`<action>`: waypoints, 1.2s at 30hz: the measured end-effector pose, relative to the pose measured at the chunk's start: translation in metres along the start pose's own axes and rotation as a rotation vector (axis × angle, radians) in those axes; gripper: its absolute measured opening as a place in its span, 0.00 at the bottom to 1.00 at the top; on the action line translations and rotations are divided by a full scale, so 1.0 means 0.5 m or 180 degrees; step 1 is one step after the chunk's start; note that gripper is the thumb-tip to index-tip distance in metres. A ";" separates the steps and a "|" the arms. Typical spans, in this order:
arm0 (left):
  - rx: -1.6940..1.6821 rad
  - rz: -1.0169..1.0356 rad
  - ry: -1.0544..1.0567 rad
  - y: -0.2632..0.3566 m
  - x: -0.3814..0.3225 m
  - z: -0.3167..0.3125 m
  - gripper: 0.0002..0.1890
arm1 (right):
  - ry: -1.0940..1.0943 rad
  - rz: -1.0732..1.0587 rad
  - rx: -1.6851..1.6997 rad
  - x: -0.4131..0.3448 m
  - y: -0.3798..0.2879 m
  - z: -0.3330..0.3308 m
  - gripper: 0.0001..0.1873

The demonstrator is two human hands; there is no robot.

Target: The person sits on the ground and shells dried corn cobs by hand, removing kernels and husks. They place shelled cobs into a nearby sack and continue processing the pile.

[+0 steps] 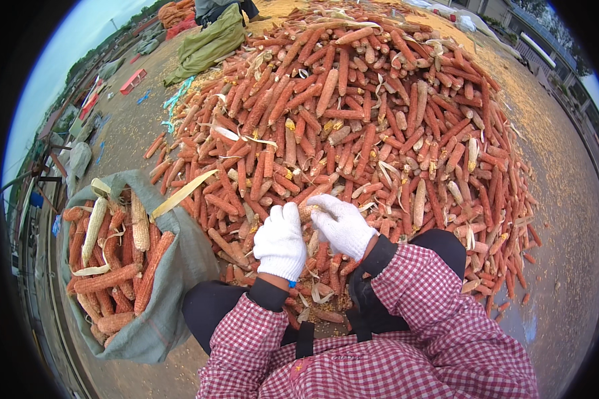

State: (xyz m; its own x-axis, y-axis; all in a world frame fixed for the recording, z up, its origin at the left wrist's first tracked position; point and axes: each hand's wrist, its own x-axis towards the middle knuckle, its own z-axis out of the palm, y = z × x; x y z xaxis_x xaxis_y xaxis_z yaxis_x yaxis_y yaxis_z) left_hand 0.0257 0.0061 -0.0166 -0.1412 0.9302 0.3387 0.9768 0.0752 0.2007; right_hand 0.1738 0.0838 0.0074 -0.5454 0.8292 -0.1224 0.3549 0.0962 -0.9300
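A large heap of reddish corn cobs (344,114) lies before me, most of them stripped, a few with yellow kernels left. Both my hands wear white knitted gloves and meet at the near side of the heap. My left hand (280,243) is closed around the lower end of a corn cob, which my fingers largely hide. My right hand (342,227) holds the same cob (307,211) from the other side, thumb and fingers bent around it. To my left stands an open grey-green woven sack (174,279) filled with cobs; a dry husk leaf (184,193) lies across its rim.
A green sack (207,45) lies beyond the heap at the left, near a seated person (224,7) partly in view. Loose yellow kernels (519,114) cover the ground at the right. Teal twine (174,102) and a red crate (133,81) lie at the left.
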 end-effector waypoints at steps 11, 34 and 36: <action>0.0052 0.0088 -0.0075 0.006 0.003 -0.011 0.20 | 0.0562 -0.0536 -0.0623 0.020 0.049 0.018 0.11; -0.0480 -0.0488 -0.0499 0.001 -0.009 0.012 0.28 | 0.0251 -0.0491 -0.1001 0.012 0.020 0.002 0.19; -0.0443 -0.0343 -0.0353 -0.003 -0.012 0.020 0.22 | 0.0295 -0.0475 -0.0998 0.011 0.021 0.006 0.18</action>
State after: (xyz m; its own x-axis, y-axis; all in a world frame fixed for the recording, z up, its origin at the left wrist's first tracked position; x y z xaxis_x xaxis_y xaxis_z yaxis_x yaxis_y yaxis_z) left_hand 0.0267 0.0041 -0.0281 -0.2177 0.9539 0.2067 0.9242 0.1333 0.3579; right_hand 0.1724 0.0878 -0.0042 -0.5427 0.8383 0.0521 0.5000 0.3723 -0.7819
